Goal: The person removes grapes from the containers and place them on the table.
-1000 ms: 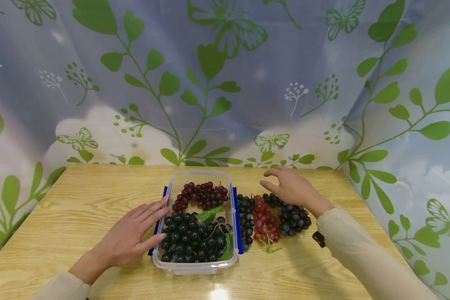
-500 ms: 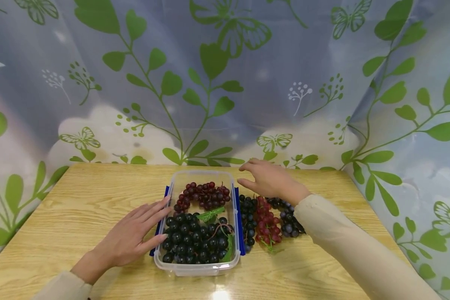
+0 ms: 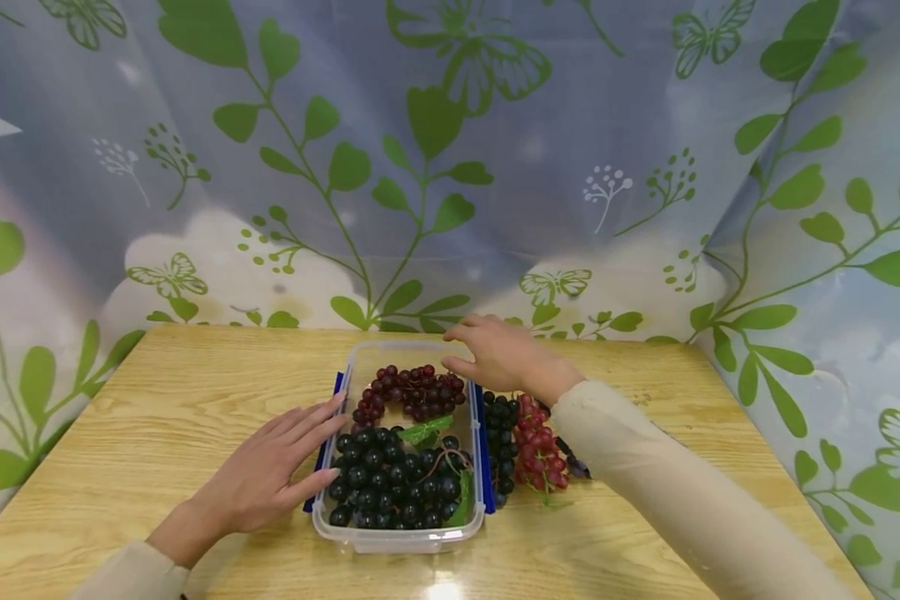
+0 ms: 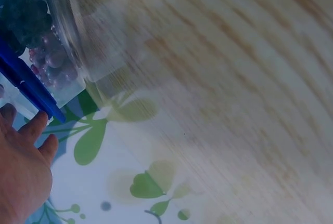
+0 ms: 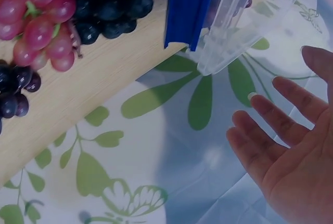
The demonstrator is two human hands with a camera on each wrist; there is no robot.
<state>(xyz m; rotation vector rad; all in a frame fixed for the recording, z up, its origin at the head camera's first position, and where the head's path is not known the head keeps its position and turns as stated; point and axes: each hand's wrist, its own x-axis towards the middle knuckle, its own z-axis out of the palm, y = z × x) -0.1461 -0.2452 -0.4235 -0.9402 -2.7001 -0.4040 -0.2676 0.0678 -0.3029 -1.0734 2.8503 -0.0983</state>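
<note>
While one container (image 3: 401,542) holds grapes (image 3: 378,479) of two colours, two loosely outstretched hands (image 3: 262,475) (image 3: 501,354) grip nothing.

The container (image 3: 397,540) is smooth plastic, black grapes (image 3: 377,478) glossy, table (image 3: 217,375) grained wood, backdrop (image 3: 532,192) probably cloth.

This looks like a small screened-off nook: a wood-grain counter (image 3: 210,367) spans the lower half of the frame, with a printed cloth (image 3: 540,183) hanging behind it. The cloth fills the top and comes round at the left and right edges, closing in three sides. Creases and a long fold (image 3: 757,167) at upper right mark it as soft sheeting. Its green leaves (image 3: 435,121), butterflies (image 3: 555,286) and pale clouds (image 3: 195,237) look homely, but whether this is a home or a studio cannot be told.
</note>
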